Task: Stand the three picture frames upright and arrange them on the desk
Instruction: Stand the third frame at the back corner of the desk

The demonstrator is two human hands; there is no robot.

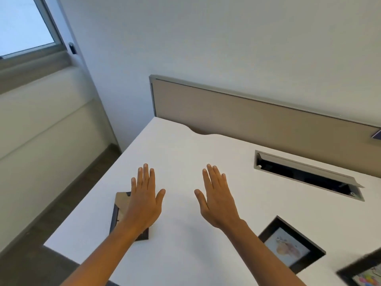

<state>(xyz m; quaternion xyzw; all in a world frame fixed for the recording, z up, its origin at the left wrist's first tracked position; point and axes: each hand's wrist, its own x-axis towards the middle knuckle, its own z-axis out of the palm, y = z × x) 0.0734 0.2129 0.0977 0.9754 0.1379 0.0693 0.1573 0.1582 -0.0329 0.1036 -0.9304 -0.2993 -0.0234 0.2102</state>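
Note:
Three black picture frames lie flat on the white desk. The left frame has a glossy reflecting face and is partly hidden under my left hand. A second frame, holding a pale coloured picture, lies right of my right forearm. The third frame is cut off by the bottom right corner. My left hand is flat and open above the left frame; whether it touches is unclear. My right hand hovers open, palm down, over bare desk between the frames.
A grey cable tray with its lid open is recessed in the desk at the right. A beige partition panel runs along the desk's back edge. The desk's left edge drops to the floor; a window is at upper left.

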